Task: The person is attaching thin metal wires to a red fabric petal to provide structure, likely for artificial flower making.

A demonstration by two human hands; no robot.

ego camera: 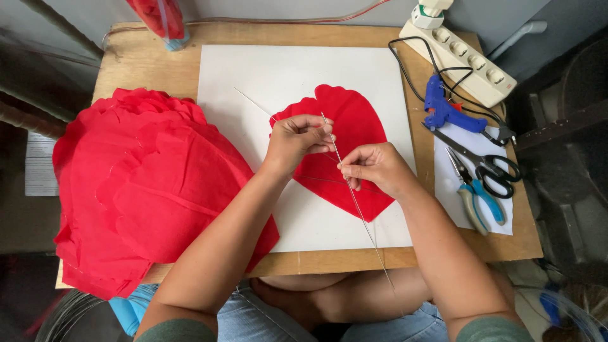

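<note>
Now thin silver wire [345, 174] is pinched by left hand [294, 139] & right hand [373, 168] over red heart-shaped crepe petal [354, 136]; wire best kept straight along petal's centre.

Petal pile [145, 190] lies left of board [253, 76], scissors [487, 168] probably right.

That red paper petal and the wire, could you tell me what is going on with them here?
A person seated at a small wooden table holds a thin metal wire with both hands over a red petal-shaped paper piece lying on a white board. The left hand pinches the wire near its upper end; the right hand grips it lower down. A stack of similar red petals lies on the left. A blue glue gun, scissors and pliers rest on the right.
</note>
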